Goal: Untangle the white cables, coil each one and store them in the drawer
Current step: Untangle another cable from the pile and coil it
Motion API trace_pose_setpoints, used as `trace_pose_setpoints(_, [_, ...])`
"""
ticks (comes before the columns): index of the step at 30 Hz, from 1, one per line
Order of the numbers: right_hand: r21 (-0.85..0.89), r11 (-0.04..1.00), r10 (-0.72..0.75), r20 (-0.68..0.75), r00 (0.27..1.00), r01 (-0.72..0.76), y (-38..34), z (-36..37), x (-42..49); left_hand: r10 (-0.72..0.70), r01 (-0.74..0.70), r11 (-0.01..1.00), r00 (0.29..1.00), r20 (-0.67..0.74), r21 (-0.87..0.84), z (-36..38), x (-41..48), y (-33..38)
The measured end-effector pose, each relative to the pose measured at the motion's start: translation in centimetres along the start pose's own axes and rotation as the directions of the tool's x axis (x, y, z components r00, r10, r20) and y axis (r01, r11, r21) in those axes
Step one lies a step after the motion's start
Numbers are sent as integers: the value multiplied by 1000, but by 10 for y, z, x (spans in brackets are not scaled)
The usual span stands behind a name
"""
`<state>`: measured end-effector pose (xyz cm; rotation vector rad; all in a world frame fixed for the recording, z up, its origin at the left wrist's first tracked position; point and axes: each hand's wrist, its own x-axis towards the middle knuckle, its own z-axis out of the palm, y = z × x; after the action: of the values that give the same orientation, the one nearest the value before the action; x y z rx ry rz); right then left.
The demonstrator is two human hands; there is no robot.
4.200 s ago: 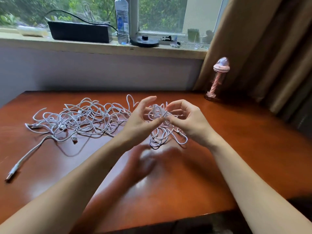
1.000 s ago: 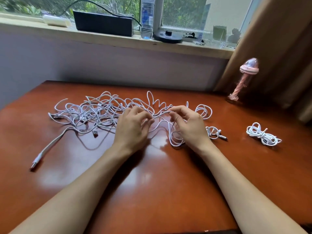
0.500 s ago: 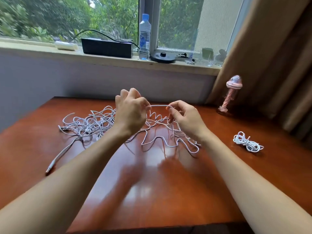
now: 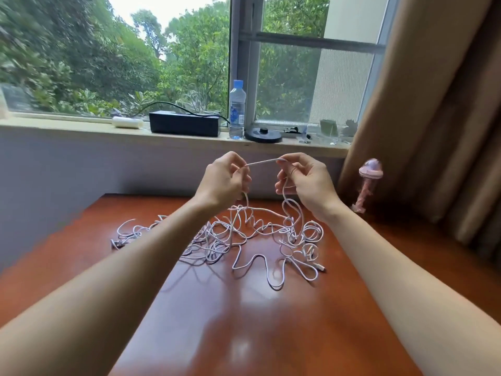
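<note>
above the middle of the bench (image 4: 244,335), both hands are raised over the heap; the left hand (image 4: 225,180) pinches one white strand (image 4: 261,162) between thumb and curled fingers; the right hand (image 4: 306,183) pinches the same strand just to its three o'clock, so a short taut span runs between the two grips; each grip is closed on this cable alone. from both grips the strand drops into the white cables (image 4: 244,234), which lie as a loose tangle on the bench, spreading from nine o'clock to about three o'clock beneath the hands; one plug end (image 4: 321,267) lies at the heap's four o'clock edge, and what looks like another plug (image 4: 115,243) at its nine o'clock edge. the drawer is not in view. on the windowsill at twelve o'clock stand a black box (image 4: 184,123) and a water bottle (image 4: 237,109); a pink ornament (image 4: 368,185) stands at the bench's two o'clock corner beside the curtain (image 4: 433,118).

the step in hand looks like untangling; one cable is singled out and lifted, but most of its length sits inside the heap; coiling and storing it are not yet begun. the next move probably calls for tracing the strand toward a free end, hand over hand, and easing loops out gently; a hard pull would likely tighten the crossings.
</note>
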<state>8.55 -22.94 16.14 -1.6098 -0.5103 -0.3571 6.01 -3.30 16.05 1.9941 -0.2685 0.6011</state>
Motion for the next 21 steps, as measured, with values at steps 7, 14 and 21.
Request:
trace_pose_setpoints(7, [-137,989,-56,30,998,60,-24,-18,23,133,-134,991,985,-113,0,-13,32,37])
trace_pose_setpoints(14, [-142,989,-27,59,998,35,-52,-23,29,265,-266,964,955,-132,10,-27,46,66])
trace_pose_setpoints(21, [-301,954,83,264,961,1,-41,-23,2,227,-227,974,958,-173,24,-41,43,63])
